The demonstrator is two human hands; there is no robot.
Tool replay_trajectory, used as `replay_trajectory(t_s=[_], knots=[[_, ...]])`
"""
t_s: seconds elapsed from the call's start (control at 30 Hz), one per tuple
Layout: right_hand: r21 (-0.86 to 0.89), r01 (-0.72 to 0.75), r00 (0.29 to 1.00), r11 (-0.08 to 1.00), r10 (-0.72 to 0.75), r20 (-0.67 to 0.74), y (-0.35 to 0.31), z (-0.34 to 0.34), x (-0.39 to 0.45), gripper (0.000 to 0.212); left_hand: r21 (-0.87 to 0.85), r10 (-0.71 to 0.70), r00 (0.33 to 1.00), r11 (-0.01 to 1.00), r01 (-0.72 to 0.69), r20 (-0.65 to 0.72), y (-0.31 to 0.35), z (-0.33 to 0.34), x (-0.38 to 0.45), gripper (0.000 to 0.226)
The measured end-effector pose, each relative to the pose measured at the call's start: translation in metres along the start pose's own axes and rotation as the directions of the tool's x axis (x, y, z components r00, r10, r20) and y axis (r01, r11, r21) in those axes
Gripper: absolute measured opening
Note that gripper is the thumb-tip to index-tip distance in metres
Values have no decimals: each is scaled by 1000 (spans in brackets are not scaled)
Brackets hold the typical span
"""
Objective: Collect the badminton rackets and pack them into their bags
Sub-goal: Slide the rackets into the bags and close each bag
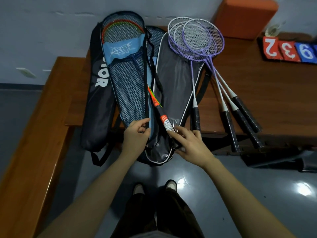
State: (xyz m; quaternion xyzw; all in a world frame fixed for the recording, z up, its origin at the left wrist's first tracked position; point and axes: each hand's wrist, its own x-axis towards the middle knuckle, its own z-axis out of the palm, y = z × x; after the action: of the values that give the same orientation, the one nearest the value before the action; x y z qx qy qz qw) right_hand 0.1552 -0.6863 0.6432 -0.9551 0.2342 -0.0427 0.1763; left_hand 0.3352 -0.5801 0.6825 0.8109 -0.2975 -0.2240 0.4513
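A blue mesh racket bag [127,79] lies on the wooden table, with red and yellow racket heads [120,27] showing through its top. My left hand [137,134] pinches the bag's lower edge near its zipper. My right hand [188,145] grips the black racket handle [165,124] with an orange label that sticks out of the bag. A grey bag [173,79] lies open to the right. Several purple rackets [202,38] rest fanned across it and the table, with their black grips [243,114] toward me.
A black bag [97,100] with white lettering lies at the left, hanging over the table edge. An orange block [243,16] and numbered score cards [288,50] sit at the back right. A wooden bench [42,126] runs along the left. My feet [154,188] stand on grey floor.
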Motion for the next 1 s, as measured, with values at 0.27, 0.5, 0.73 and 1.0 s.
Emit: replay_trajectory(t_s=[0.27, 0.5, 0.73, 1.0], knots=[[150, -3, 995, 989, 17, -94, -4, 17, -6, 61, -12, -47, 998, 999, 47, 34, 2, -1, -1, 33], [456, 65, 930, 887, 112, -350, -48, -10, 24, 45, -120, -76, 994, 989, 85, 75, 10, -2, 3, 34], [664, -18, 927, 747, 262, -269, -61, -18, 45, 51, -450, -148, 987, 879, 159, 60, 30, -17, -1, 40], [667, -43, 976, 744, 174, -132, -63, -12, 53, 43, -552, -156, 984, 815, 178, 86, 37, -32, 5, 41]])
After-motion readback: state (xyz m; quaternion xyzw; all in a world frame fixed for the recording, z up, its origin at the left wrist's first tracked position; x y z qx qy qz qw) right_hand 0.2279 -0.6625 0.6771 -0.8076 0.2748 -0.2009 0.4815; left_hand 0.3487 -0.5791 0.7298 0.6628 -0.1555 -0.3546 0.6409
